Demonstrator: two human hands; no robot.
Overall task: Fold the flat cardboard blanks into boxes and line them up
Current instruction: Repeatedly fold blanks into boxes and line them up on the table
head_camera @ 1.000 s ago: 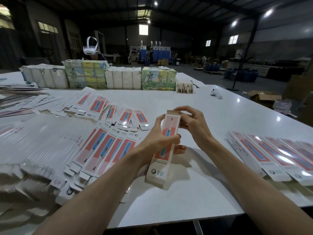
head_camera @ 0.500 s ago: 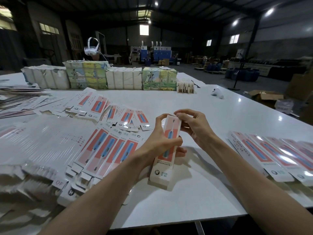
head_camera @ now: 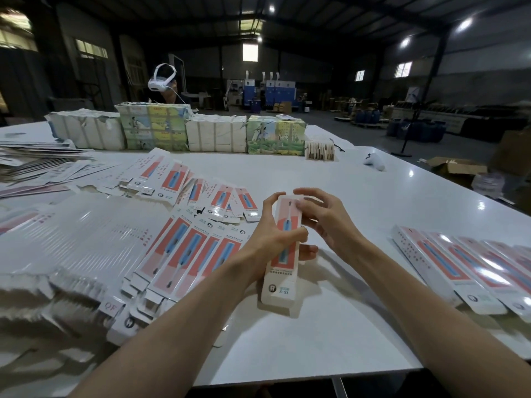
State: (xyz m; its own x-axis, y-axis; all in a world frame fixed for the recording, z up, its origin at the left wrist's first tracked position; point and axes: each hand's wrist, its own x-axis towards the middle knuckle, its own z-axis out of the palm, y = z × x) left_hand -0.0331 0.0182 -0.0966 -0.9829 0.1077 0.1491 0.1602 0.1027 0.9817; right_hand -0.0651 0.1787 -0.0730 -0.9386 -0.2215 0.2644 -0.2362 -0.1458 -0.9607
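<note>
Fingers of the right hand (head_camera: 324,219) have closed in over the far end of the box (head_camera: 281,282), and the little flap that stuck up there now seems tucked down. I can't tell if it is all the way in, because the fingers hide it.

The left hand (head_camera: 267,237) grips the middle of the box, with its thumb on top and its fingers under it. The right hand pinches the far end with curled fingers. The box is up off the bench (head_camera: 316,340), between the two hands, with its near end tipped down.

This box looks almost done. It is not yet with the others. A row of finished boxes (head_camera: 459,268) lies side by side to the right of the right hand. Lots of flat blanks (head_camera: 184,254) sit in a messy pile to the left of the left hand, so I think much folding is left.
</note>
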